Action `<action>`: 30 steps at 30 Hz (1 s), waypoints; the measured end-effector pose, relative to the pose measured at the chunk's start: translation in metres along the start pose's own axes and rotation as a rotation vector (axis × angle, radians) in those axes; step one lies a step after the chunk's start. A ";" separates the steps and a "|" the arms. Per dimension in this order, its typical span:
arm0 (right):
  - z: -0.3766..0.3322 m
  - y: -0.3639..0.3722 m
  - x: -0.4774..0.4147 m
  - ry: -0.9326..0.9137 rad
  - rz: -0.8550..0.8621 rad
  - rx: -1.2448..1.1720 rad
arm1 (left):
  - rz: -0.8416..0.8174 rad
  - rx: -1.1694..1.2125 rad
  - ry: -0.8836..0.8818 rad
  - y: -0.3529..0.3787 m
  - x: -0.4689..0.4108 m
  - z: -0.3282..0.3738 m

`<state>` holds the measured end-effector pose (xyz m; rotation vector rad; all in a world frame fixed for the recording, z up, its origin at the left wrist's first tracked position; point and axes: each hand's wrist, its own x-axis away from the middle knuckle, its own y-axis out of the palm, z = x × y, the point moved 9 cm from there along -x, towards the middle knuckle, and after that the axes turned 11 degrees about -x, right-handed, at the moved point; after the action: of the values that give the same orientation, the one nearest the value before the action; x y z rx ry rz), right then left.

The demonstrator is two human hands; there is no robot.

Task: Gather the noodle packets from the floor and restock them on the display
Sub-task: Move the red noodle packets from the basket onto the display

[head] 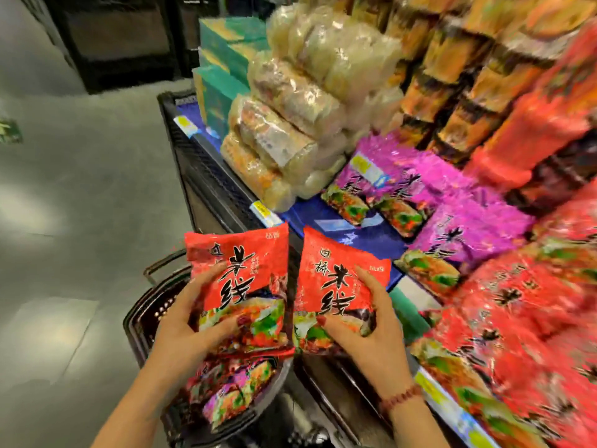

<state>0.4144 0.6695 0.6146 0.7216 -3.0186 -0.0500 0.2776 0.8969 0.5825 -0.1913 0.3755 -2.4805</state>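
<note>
Left grip (181, 321) clasps one red noodle packet (245, 276), right grip (365, 324) a second packet (336, 279); basket (139, 305) at lower centre holds more, unshelved

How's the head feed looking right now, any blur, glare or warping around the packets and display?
Head view: the left red packet in the left hand and the right red packet in the right hand are sharp enough to read; the stacked red packets at right smear with blur; the wide angle bends the shelf edge; soft glare patches lie on the floor.
</note>
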 end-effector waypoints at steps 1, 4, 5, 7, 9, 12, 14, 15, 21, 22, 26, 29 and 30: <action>-0.011 -0.016 0.003 -0.040 0.031 0.028 | -0.022 0.006 0.017 0.014 -0.002 0.013; -0.037 -0.063 0.009 -0.089 0.108 0.071 | -0.112 0.037 0.063 0.061 -0.010 0.042; -0.040 -0.081 0.011 -0.095 0.130 0.071 | -0.136 0.038 0.082 0.078 -0.012 0.051; -0.045 -0.115 0.016 -0.123 0.173 0.097 | -0.178 0.028 0.133 0.114 -0.015 0.071; -0.048 -0.152 0.020 -0.146 0.222 0.181 | -0.228 0.014 0.176 0.151 -0.016 0.093; -0.059 -0.202 0.028 -0.206 0.313 0.243 | -0.304 0.062 0.173 0.203 -0.019 0.116; -0.066 -0.231 0.033 -0.235 0.362 0.264 | -0.351 0.108 0.192 0.234 -0.020 0.128; -0.069 -0.244 0.035 -0.247 0.385 0.275 | -0.369 0.117 0.213 0.248 -0.021 0.135; -0.081 -0.319 0.041 -0.306 0.531 0.284 | -0.404 0.115 0.324 0.317 -0.030 0.181; -0.085 -0.331 0.041 -0.321 0.555 0.281 | -0.414 0.119 0.348 0.328 -0.031 0.188; -0.092 -0.378 0.033 -0.353 0.612 0.309 | -0.440 0.110 0.379 0.366 -0.043 0.209; -0.096 -0.413 0.020 -0.363 0.634 0.348 | -0.431 0.112 0.374 0.383 -0.055 0.220; -0.095 -0.424 0.014 -0.358 0.646 0.357 | -0.428 0.108 0.382 0.389 -0.058 0.224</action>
<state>0.5973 0.2825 0.6935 -0.3276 -3.4765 0.4281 0.5904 0.5820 0.6712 0.2822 0.3862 -2.9549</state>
